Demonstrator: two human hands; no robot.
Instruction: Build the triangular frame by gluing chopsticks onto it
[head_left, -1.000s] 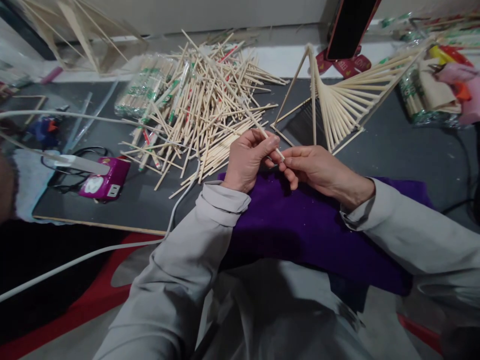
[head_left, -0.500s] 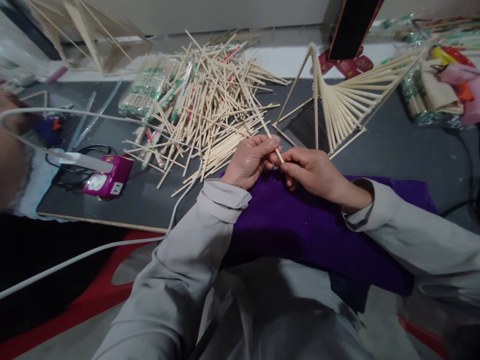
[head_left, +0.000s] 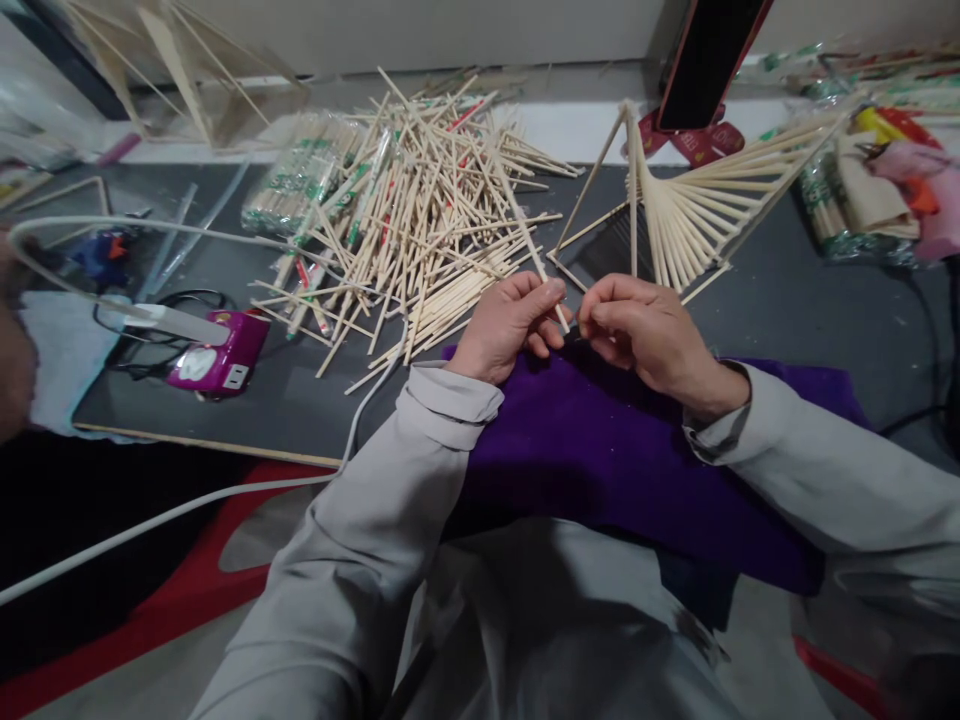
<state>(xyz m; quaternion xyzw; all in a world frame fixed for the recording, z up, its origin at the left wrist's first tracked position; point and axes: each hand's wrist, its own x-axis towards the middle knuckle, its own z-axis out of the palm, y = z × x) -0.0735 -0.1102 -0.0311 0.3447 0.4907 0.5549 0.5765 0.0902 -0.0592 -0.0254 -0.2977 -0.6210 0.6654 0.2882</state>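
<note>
My left hand [head_left: 514, 320] is closed round a pale wooden chopstick [head_left: 535, 256], which slants up and away toward the pile. Close beside the chopstick's near end, my right hand [head_left: 649, 330] has its thumb and fingers pinched together. Something small and dark shows between the two hands, too little of it to name. Both hands are above a purple cloth [head_left: 600, 440] over my lap. Just beyond them lies a heap of loose chopsticks [head_left: 442, 200]. A twisted, fan-shaped frame of sticks [head_left: 697, 215] stands behind my right hand.
On the left, a purple power adapter [head_left: 217, 355] with a white cable [head_left: 262, 483] sits near a blue glue gun [head_left: 101, 258]. Packed chopsticks [head_left: 289, 175] lie behind the heap. A bag of bundled chopsticks [head_left: 832, 210] is at right. Another person's blurred arm [head_left: 11, 350] shows at left.
My right hand has drawn slightly away from the chopstick's near end and its fingers have curled up. My left hand keeps the chopstick. The other person's arm at left has shifted toward the edge.
</note>
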